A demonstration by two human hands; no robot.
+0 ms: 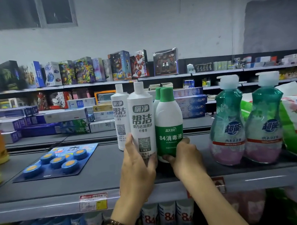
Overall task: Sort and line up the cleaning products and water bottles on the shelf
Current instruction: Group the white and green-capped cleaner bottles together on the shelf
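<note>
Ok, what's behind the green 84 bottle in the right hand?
A second green-capped bottle stands right behind the green 84 bottle; only its cap and one white shoulder show. Its body and label are covered by the front one.

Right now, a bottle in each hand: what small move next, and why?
Probably draw both toward the shelf edge: the left hand grips the white toilet cleaner, the right hand the 84 disinfectant, and both stand slightly behind the line of pump bottles.

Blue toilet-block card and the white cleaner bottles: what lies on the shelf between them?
Nothing: the head view shows bare grey shelf between card and bottles.
</note>
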